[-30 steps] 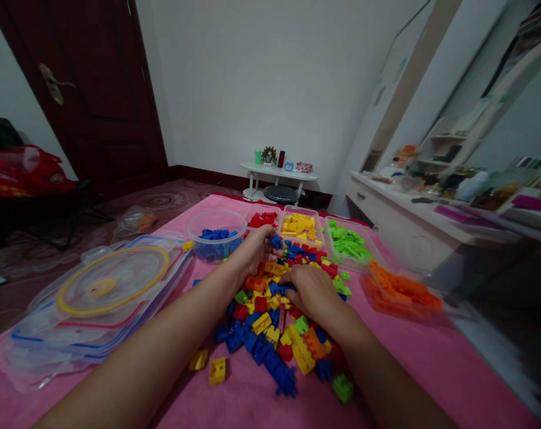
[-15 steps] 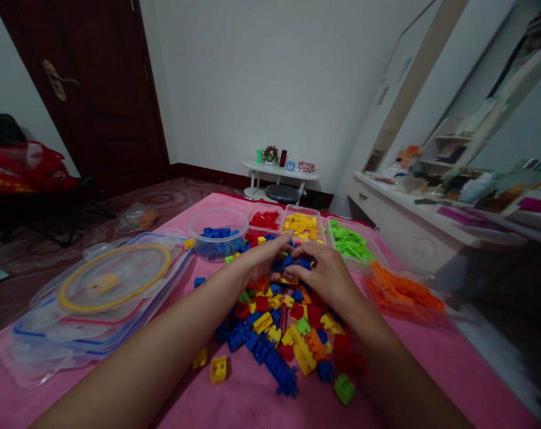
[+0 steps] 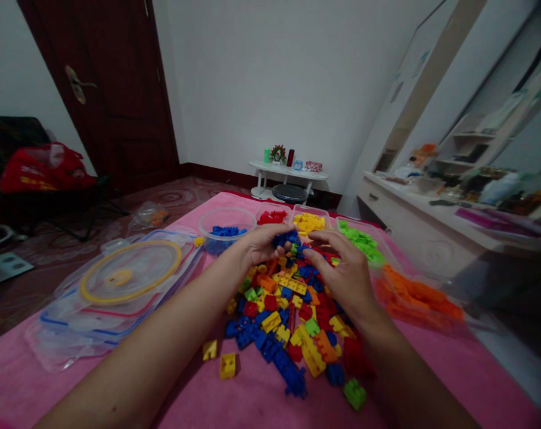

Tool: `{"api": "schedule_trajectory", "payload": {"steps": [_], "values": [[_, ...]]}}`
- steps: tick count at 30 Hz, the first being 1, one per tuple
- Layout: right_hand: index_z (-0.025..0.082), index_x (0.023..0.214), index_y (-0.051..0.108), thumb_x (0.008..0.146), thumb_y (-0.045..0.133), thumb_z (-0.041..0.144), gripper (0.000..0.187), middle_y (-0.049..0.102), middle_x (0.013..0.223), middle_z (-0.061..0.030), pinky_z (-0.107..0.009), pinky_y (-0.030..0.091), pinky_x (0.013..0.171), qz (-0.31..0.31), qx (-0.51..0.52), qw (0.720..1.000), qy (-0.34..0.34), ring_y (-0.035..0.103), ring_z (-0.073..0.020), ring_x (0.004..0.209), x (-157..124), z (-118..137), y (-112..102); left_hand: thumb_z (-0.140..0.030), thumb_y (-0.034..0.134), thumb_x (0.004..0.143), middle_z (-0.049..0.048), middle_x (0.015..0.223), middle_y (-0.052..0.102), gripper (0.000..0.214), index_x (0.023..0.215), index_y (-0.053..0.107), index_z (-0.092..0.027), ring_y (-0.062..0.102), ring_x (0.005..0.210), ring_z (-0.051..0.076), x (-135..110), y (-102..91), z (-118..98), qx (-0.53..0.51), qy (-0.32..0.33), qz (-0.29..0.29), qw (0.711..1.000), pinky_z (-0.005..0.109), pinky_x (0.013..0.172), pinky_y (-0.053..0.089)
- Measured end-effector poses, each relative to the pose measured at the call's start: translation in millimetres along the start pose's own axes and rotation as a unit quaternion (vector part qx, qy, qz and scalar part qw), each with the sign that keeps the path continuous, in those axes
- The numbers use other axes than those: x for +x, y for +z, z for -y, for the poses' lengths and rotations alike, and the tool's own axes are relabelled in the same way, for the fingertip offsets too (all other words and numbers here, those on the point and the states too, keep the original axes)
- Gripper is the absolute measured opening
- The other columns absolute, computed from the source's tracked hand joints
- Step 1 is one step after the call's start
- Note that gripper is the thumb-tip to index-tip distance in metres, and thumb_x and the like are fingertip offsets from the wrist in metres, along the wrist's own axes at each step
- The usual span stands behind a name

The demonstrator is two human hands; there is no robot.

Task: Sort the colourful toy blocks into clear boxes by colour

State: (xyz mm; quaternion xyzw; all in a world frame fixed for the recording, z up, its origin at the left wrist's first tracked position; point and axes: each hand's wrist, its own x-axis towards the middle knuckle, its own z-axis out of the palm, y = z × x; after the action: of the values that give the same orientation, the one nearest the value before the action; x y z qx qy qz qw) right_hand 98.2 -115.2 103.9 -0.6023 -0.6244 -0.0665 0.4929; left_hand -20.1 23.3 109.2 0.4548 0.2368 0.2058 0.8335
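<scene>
A heap of mixed coloured plastic bricks (image 3: 292,316) lies on the pink cloth in front of me. My left hand (image 3: 259,245) hovers over the heap's far end, fingers curled round several blue bricks (image 3: 285,239). My right hand (image 3: 344,275) is beside it, fingers bent, thumb and forefinger pinched close to the same blue bricks. Behind the heap stand a round tub of blue bricks (image 3: 226,229), a box of red bricks (image 3: 273,217), a box of yellow bricks (image 3: 309,221) and a box of green bricks (image 3: 362,239).
An open box of orange bricks (image 3: 416,296) lies at the right. A stack of clear lids (image 3: 118,286) sits at the left on the pink cloth (image 3: 252,399). A white dresser (image 3: 413,220) stands right; a small white table (image 3: 288,176) and a dark door (image 3: 114,89) are behind.
Both hands have risen from the heap and come together over its far end. The left hand now cups more blue bricks. The view has shifted a little to the left.
</scene>
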Motion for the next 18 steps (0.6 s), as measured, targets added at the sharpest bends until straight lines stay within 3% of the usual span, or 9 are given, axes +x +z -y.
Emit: {"api": "schedule_trajectory", "payload": {"steps": [3,6,8,10,12,14,16,18], "values": [[0.022,0.097,0.064,0.081,0.061,0.026,0.017,0.064,0.102,-0.0046,-0.033,0.047,0.085,0.027,-0.001,1.0,-0.008,0.06,-0.0191,0.095,-0.9,-1.3,3.3,-0.024,0.064,0.074,0.001,0.067,0.059,0.016,0.084,0.062,-0.011,0.051,0.048,0.005,1.5,-26.2,-20.6,0.082,0.161,-0.109,0.977,0.012,0.04,0.036],[0.022,0.09,0.065,0.081,0.06,0.021,0.01,0.065,0.096,-0.003,-0.033,0.045,0.087,0.087,0.004,0.996,-0.019,0.059,-0.0178,0.094,-3.0,5.6,9.5,-0.032,0.064,0.071,0.0023,0.069,0.064,0.023,0.083,0.065,-0.013,0.056,0.056,0.01,3.9,-57.9,-33.5,0.28,0.26,-0.251,0.89,0.019,0.052,0.044],[0.022,0.092,0.065,0.081,0.06,0.02,0.012,0.065,0.098,-0.0031,-0.033,0.044,0.087,0.137,0.01,0.99,-0.025,0.058,-0.0174,0.095,-8.1,19.1,15.8,-0.035,0.063,0.07,0.0043,0.073,0.068,0.025,0.08,0.068,-0.013,0.061,0.068,0.015,6.0,-73.5,-36.3,0.411,0.273,-0.286,0.822,0.023,0.062,0.047],[0.022,0.101,0.063,0.081,0.062,0.025,0.02,0.063,0.106,-0.0041,-0.034,0.042,0.091,0.201,0.017,0.978,-0.053,0.056,-0.0183,0.101,-18.4,38.6,24.2,-0.036,0.061,0.071,0.0062,0.08,0.071,0.027,0.083,0.07,-0.013,0.063,0.078,0.02,8.5,-81.1,-35.7,0.486,0.279,-0.293,0.775,0.026,0.069,0.047],[0.023,0.112,0.059,0.078,0.065,0.037,0.037,0.06,0.115,-0.0049,-0.038,0.035,0.099,0.287,0.025,0.95,-0.117,0.05,-0.0203,0.11,-34.1,59.4,34.8,-0.037,0.057,0.074,0.0071,0.085,0.072,0.031,0.088,0.071,-0.014,0.063,0.083,0.02,10.9,-81.4,-34.0,0.51,0.294,-0.28,0.759,0.026,0.072,0.046],[0.024,0.118,0.056,0.076,0.063,0.05,0.049,0.056,0.123,-0.0055,-0.042,0.025,0.108,0.362,0.021,0.914,-0.181,0.042,-0.0218,0.12,-52.1,75.5,46.6,-0.04,0.056,0.075,0.007,0.085,0.072,0.034,0.09,0.072,-0.013,0.064,0.082,0.02,12.2,-77.7,-32.8,0.512,0.305,-0.257,0.761,0.025,0.069,0.045],[0.023,0.117,0.055,0.079,0.057,0.055,0.05,0.05,0.131,-0.007,-0.045,0.015,0.112,0.415,-0.002,0.879,-0.235,0.033,-0.0234,0.129,-67.4,83.1,57.3,-0.041,0.055,0.075,0.0066,0.081,0.072,0.036,0.09,0.072,-0.013,0.063,0.077,0.019,11.5,-72.6,-32.6,0.512,0.304,-0.247,0.764,0.024,0.065,0.044],[0.022,0.113,0.057,0.084,0.051,0.055,0.045,0.046,0.134,-0.0075,-0.046,0.011,0.113,0.435,-0.036,0.864,-0.251,0.026,-0.0239,0.133,-75.3,82.1,64.4,-0.042,0.055,0.075,0.006,0.079,0.071,0.037,0.089,0.072,-0.013,0.062,0.074,0.018,9.5,-67.7,-32.8,0.515,0.302,-0.246,0.764,0.024,0.062,0.043]]}}
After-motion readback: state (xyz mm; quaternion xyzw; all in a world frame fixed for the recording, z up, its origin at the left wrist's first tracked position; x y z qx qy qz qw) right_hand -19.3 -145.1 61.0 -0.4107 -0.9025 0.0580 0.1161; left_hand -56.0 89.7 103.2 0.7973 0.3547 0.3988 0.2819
